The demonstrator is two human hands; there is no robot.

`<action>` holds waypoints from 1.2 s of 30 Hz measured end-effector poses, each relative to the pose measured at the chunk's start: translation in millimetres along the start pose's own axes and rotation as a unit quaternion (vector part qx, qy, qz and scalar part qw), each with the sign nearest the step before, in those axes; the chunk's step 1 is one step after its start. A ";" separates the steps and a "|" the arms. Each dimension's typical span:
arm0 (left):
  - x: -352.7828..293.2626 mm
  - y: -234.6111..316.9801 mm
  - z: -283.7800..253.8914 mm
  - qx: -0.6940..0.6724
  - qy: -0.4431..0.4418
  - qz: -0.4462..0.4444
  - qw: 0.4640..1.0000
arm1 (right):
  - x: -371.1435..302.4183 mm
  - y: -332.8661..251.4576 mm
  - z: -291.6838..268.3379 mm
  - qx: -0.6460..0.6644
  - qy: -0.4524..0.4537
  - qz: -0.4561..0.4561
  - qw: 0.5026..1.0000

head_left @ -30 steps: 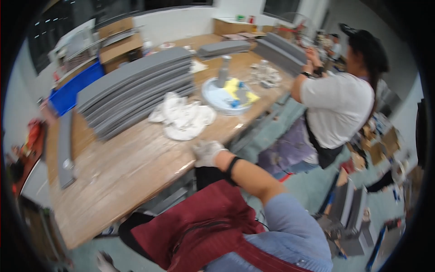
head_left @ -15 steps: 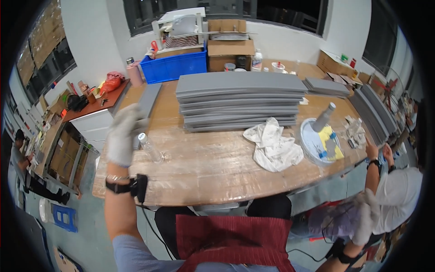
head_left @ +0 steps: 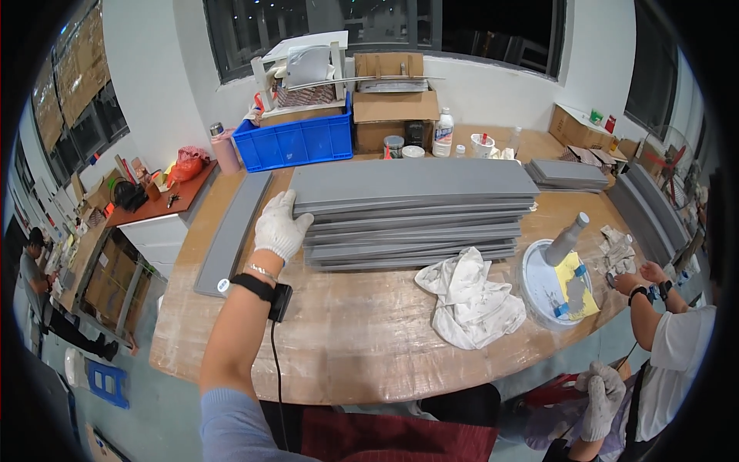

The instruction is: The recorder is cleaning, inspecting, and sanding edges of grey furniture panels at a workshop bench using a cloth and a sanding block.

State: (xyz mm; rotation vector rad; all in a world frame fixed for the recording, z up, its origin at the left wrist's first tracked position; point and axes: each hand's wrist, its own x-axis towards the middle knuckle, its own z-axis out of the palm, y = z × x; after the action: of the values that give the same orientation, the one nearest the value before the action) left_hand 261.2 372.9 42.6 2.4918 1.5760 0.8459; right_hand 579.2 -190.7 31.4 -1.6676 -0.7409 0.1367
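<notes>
On the wooden workbench (head_left: 346, 339), the person's gloved left hand (head_left: 281, 225) rests with fingers spread loosely apart against the left end of a stack of grey panels (head_left: 412, 212), touching its upper edges without gripping. The right hand (head_left: 604, 396), also in a white glove, hangs low beside the bench edge, fingers loosely curled and holding nothing. The stack is long, flat and slightly uneven, lying across the middle of the bench. Just right of it, a crumpled white rag (head_left: 469, 296) lies beside a round white tub (head_left: 554, 289) holding a grey bottle and yellow sheet. Behind, a blue crate (head_left: 296, 142) holds a white frame.
</notes>
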 end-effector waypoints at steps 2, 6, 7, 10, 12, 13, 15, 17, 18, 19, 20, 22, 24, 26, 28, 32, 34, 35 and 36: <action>0.9 0.2 1.7 0.026 0.021 -0.002 0.999 | 6.3 9.9 6.6 0.021 0.002 0.033 0.999; 2.2 4.7 -1.3 0.017 0.058 0.012 0.998 | 20.5 21.1 30.3 0.050 -0.006 0.068 0.996; 2.0 7.6 -2.6 0.006 0.061 0.011 0.998 | 23.8 27.0 35.3 0.052 -0.017 0.078 0.995; 1.7 16.7 -3.7 0.026 0.080 0.033 0.996 | 27.9 38.1 52.5 0.069 -0.034 0.081 0.994; -2.7 29.4 -5.2 0.050 0.076 0.040 0.995 | 27.3 37.8 53.8 0.091 -0.052 0.088 0.991; -5.0 33.2 -7.2 0.073 0.071 0.045 0.994 | 26.8 38.8 52.2 0.092 -0.051 0.088 0.991; -14.7 33.2 -13.3 0.068 0.071 0.066 0.993 | 22.8 42.9 47.5 0.086 -0.051 0.095 0.990; -24.4 27.9 -10.5 0.060 0.071 0.090 0.992 | 17.8 42.2 41.4 0.086 -0.039 0.100 0.991; -29.0 22.2 -4.7 -0.123 0.067 0.029 0.990 | 15.3 41.9 37.0 0.086 -0.030 0.107 0.990; -31.3 11.5 -0.5 -0.301 0.059 -0.036 0.951 | 15.2 43.6 34.4 0.086 -0.030 0.107 0.990; -27.1 -1.9 5.7 -0.388 0.016 -0.128 0.913 | 16.9 47.6 31.1 0.067 -0.034 0.100 0.992; -17.6 5.5 6.3 -0.478 -0.070 -0.227 0.846 | 11.3 46.8 31.3 0.040 -0.019 0.103 0.994; -8.3 13.2 15.0 -0.571 -0.174 -0.330 0.731 | 12.6 35.7 46.3 0.082 -0.017 0.117 0.990; -1.0 17.2 28.2 -0.639 -0.179 -0.325 0.674 | 16.6 49.1 49.1 0.034 -0.049 0.095 0.994; 6.8 5.1 43.4 -0.696 -0.144 -0.328 0.622 | 23.7 42.3 59.0 -0.024 -0.102 0.085 0.991; -23.8 28.1 24.2 -0.713 -0.106 -0.311 0.620 | 37.1 44.3 69.1 -0.001 -0.102 0.146 0.984; -36.0 24.3 17.0 -0.699 -0.116 -0.317 0.630 | 53.7 54.6 74.5 0.016 -0.111 0.180 0.977; -36.6 17.1 15.8 -0.705 -0.128 -0.309 0.625 | 62.9 63.4 79.5 0.018 -0.099 0.186 0.977; -35.4 25.7 16.1 -0.726 -0.111 -0.305 0.606 | 69.9 76.0 81.8 0.018 -0.088 0.192 0.977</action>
State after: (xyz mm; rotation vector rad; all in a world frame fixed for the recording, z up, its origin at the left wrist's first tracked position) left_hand 278.6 334.1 23.3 0.7408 0.7736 0.9570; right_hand 625.0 -88.1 -37.5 -1.7630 -0.5352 0.5742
